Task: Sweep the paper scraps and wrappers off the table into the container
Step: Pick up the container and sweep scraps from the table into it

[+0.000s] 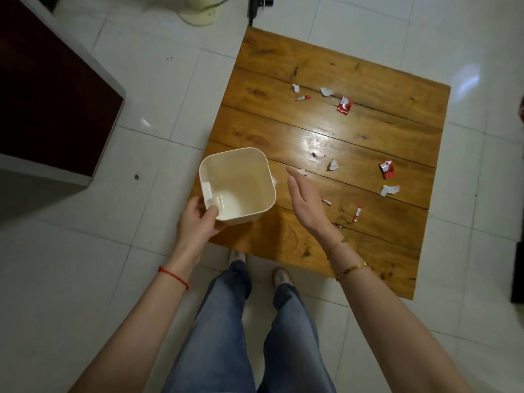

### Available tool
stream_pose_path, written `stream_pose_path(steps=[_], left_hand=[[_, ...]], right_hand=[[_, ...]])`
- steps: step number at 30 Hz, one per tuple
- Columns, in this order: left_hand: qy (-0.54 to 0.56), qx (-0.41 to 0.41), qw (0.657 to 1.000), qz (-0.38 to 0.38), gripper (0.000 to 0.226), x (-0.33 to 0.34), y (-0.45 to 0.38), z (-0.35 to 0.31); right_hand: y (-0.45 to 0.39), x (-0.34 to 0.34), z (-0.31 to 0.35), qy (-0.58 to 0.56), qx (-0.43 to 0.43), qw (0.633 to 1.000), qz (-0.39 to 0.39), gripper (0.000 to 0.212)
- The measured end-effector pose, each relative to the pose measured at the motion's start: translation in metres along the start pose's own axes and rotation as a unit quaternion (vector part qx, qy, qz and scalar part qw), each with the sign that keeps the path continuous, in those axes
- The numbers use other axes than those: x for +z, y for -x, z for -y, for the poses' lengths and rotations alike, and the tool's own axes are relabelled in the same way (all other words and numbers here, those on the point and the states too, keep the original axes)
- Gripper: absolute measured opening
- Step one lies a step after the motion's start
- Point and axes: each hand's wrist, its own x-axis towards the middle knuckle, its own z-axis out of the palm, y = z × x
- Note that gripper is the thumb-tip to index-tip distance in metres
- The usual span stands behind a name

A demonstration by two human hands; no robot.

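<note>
1. Container (238, 185): cream, square with rounded corners, open top, interior empty, at the table's (283, 123) left edge.
2. White paper scraps (390, 190) and red wrappers (344, 105): scattered across the wooden table.

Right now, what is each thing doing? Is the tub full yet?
container: empty, upright, held at the table's edge
left hand: gripping the container's rim
right hand: open, flat, over the table
table: still littered
paper scraps: scattered on the table
red wrappers: crumpled, on the table
</note>
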Motion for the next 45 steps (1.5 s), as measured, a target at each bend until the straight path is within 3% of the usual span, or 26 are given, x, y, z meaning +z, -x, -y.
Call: stream_pose_path(steps=[8, 13, 24, 36, 45], left_hand=[[-0.008, -0.038, 0.997, -0.068, 0.046, 0.010, 0.060, 0.074], [-0.003, -0.067, 0.992, -0.110, 0.044, 0.026, 0.087, 0.120], [0.028, -0.092, 0.982, -0.165, 0.037, 0.011, 0.105, 0.168], [0.049, -0.083, 0.985, -0.142, 0.037, -0.003, 0.091, 0.164], [0.012, -0.087, 0.987, -0.131, 0.034, -0.012, 0.101, 0.168]], right_hand=[[-0.009, -0.014, -0.071, 0.131, -0.015, 0.990, 0.052, 0.062], [-0.029, -0.012, -0.105, 0.177, -0.051, 0.980, 0.073, 0.055], [-0.083, 0.044, -0.105, 0.229, -0.084, 0.965, 0.100, 0.056], [-0.085, 0.084, -0.082, 0.263, -0.156, 0.943, 0.131, 0.056], [-0.034, 0.102, -0.094, 0.282, -0.223, 0.910, 0.208, 0.053]])
